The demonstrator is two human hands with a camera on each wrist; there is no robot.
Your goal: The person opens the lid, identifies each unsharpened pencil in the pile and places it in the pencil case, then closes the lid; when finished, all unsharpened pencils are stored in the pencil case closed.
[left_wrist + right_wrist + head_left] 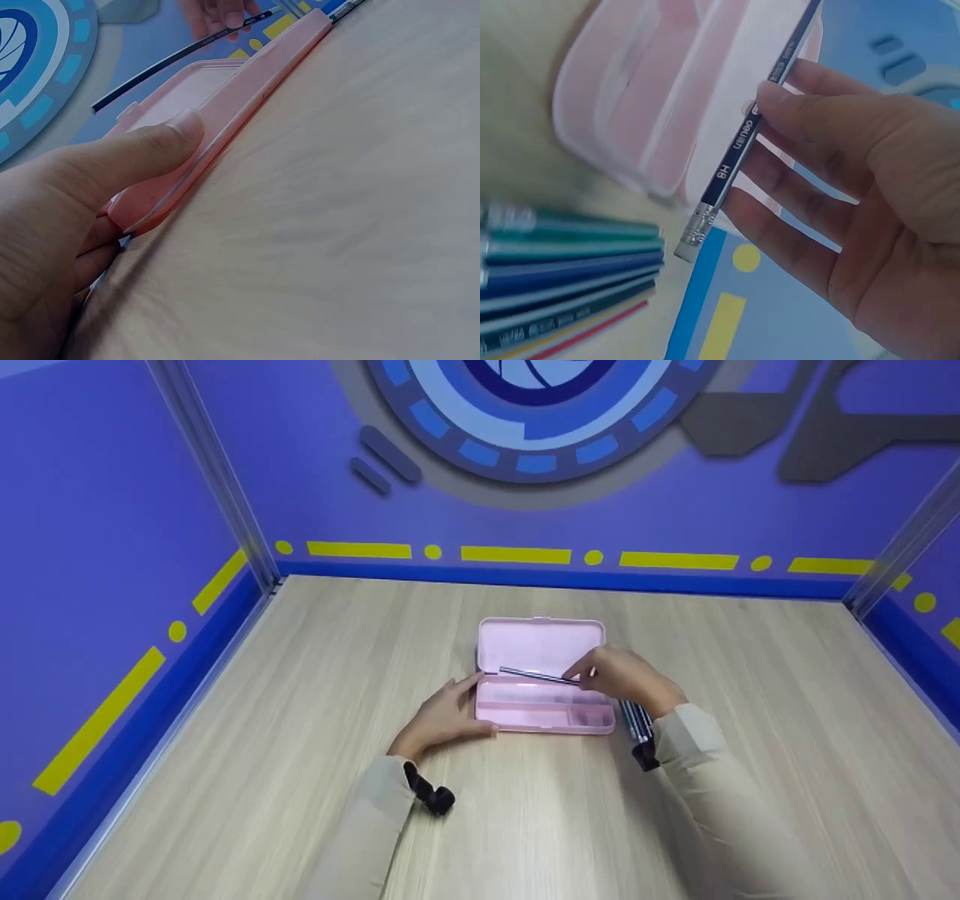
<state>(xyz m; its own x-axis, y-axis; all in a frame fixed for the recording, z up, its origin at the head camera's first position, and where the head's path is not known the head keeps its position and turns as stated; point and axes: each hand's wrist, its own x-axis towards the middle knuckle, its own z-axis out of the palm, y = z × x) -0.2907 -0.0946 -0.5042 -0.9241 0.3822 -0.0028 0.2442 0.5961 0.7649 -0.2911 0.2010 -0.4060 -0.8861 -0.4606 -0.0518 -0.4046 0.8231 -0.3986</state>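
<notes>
A pink pencil case (545,729) lies with its lid raised at the back, its tray split into compartments. My left hand (442,715) holds the case's left end, with the thumb (184,129) against the front wall and the other fingers around the end. Above the tray, my right hand (624,676) pinches a dark striped pencil (529,674) between thumb and fingers. The right wrist view shows HB printed on this pencil (724,169), near its white eraser end. The pencil slants across the case, its other end pointing left in the head view.
Beside the case's right end, partly under my right wrist, lie several pencils (634,720); green, blue, yellow and red ones (570,277) show in the right wrist view. The wooden table (525,825) meets blue printed walls (315,495) at the back and sides.
</notes>
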